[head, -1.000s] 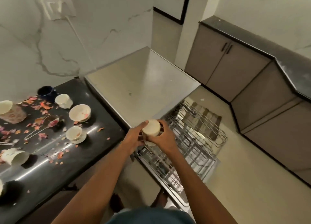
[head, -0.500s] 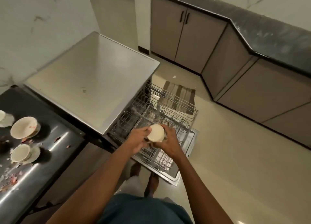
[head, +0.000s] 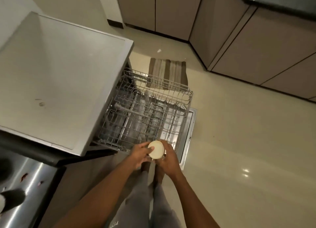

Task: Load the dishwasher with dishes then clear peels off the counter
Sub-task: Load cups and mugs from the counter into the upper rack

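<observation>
Carried off the counter since a second ago, the cup (head: pixel 156 149) now hangs upside down over the rack (head: pixel 148 114) at its 6 o'clock edge. I judge it light, rigid, breakable; my left hand (head: pixel 139 155) and right hand (head: pixel 168 159) clasp its sides.

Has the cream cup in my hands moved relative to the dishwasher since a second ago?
Yes. The cup has travelled from beside the dishwasher top out to the near front corner of the pulled-out rack.
</observation>
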A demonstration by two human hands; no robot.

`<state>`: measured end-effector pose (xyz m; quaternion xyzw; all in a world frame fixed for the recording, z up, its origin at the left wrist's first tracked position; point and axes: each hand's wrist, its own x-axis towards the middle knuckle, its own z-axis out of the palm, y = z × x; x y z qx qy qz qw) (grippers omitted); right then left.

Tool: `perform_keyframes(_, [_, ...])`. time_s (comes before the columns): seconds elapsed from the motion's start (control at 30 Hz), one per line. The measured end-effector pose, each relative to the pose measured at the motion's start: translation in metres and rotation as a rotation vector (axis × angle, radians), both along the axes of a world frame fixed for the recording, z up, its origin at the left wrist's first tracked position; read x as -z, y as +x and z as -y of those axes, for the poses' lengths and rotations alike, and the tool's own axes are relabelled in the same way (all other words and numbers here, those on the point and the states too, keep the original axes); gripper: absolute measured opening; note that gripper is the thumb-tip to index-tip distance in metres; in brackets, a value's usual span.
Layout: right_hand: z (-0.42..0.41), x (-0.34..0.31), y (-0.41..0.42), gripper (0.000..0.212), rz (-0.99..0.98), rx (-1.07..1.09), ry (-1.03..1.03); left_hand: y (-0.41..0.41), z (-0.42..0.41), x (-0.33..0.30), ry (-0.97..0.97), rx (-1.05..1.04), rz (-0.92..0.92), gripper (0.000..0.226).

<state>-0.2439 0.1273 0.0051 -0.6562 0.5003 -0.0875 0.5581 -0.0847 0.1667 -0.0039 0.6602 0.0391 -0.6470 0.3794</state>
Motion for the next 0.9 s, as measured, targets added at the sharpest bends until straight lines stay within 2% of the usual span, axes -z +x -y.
perform_keyframes(0.17, [-0.004,0.029,0.017,0.058,-0.055,0.011,-0.017,0.003,0.002,0.045,0.015,0.055,0.135,0.043])
perform_keyframes(0.37, [0.004,0.073,0.024,0.073,-0.148,-0.056,0.052,0.016,0.003,0.095,0.052,0.174,0.225,0.04])
perform_keyframes(0.63, [0.002,0.121,0.022,0.085,-0.242,-0.028,0.095,0.02,0.018,0.131,0.079,0.237,0.196,0.044])
perform_keyframes(0.8, [0.0,0.138,0.024,0.081,-0.321,-0.04,0.211,0.025,0.024,0.154,0.11,0.372,0.286,0.051])
perform_keyframes(0.9, [-0.002,0.15,0.023,0.068,-0.35,-0.024,0.22,0.024,0.022,0.161,0.119,0.408,0.315,0.046])
